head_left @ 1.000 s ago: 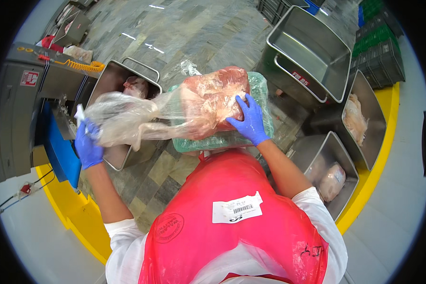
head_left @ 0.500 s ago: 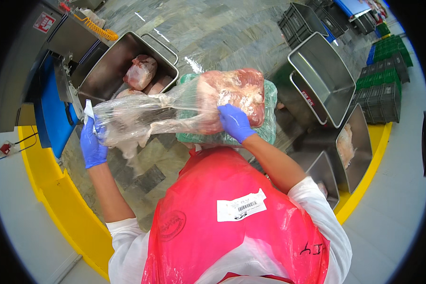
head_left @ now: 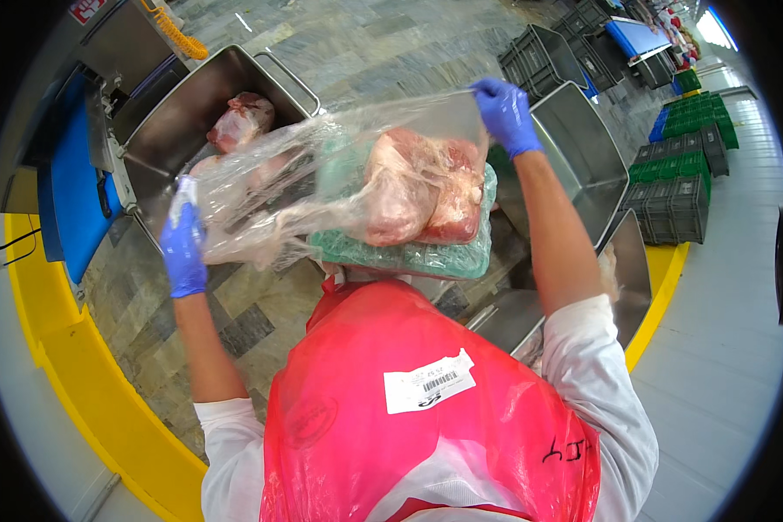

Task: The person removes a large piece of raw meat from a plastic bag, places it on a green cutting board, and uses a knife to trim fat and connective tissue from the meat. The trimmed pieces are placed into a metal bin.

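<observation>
Film (head_left: 322,213) stretched over meat (head_left: 400,204), meat lying on green base (head_left: 448,260). Our left hand (head_left: 184,248) pinching film left of base, our right hand (head_left: 506,117) pinching film's edge beyond base's far right corner.

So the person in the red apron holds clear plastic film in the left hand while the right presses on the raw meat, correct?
Not quite: the head view shows the right hand isn't on the raw meat but holds the other end of the clear plastic film. The left hand does hold the film.
</observation>
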